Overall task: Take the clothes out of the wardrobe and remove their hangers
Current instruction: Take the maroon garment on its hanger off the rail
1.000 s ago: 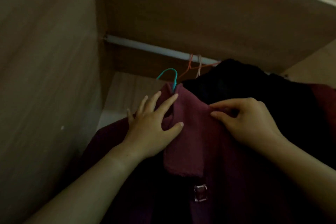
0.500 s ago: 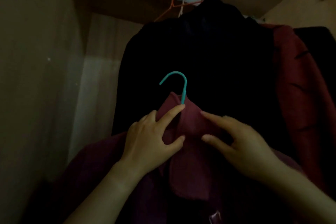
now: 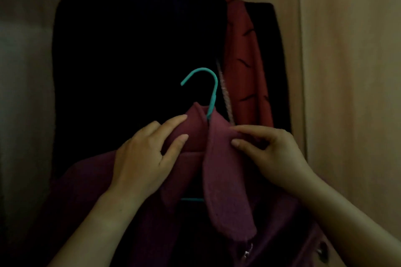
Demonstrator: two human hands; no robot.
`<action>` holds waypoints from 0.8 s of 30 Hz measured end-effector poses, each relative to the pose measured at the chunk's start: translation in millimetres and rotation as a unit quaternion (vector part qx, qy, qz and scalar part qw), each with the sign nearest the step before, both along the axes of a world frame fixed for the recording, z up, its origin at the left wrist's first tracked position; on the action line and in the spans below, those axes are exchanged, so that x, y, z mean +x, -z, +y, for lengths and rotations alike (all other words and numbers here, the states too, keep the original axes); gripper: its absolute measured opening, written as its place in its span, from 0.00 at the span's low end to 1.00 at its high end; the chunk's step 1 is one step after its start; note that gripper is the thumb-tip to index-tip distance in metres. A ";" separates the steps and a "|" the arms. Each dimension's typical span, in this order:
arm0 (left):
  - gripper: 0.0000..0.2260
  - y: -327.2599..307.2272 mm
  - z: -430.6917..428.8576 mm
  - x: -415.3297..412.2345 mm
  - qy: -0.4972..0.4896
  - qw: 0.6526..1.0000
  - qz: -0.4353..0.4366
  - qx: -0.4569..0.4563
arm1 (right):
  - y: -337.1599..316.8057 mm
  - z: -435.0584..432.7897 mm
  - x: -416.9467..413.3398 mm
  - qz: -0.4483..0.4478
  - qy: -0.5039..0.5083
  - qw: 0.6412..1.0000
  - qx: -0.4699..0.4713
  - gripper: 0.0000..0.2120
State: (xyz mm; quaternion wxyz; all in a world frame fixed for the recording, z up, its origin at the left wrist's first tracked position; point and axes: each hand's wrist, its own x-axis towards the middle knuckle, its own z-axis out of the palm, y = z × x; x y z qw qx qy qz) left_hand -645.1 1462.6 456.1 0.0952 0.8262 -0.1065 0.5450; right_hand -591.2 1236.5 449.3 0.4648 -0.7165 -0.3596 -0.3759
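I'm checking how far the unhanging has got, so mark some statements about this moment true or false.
1. The hook of the teal hanger catches on nothing. True.
2. The maroon coat is already off its hanger. False: the hanger's neck runs into the collar and its bar shows lower down.
3. The left hand holds the coat's collar. True.
4. The right hand grips the hanger's hook. False: it pinches the collar's other side, and the hook is untouched.
5. A red garment hangs to the right of the black garment. True.
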 end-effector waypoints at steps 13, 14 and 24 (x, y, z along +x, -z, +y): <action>0.16 14.3 -268.2 -136.3 0.146 0.989 -0.015 -0.009 | 32.9 -263.1 -196.8 0.001 0.127 0.991 0.051 0.13; 0.16 24.0 -293.6 -144.0 0.177 0.984 -0.003 -0.014 | 43.6 -287.3 -217.0 0.019 0.139 0.988 0.057 0.12; 0.14 223.8 -525.5 -224.2 0.476 0.826 0.297 -0.052 | 225.3 -479.9 -410.9 0.221 0.418 0.879 0.058 0.11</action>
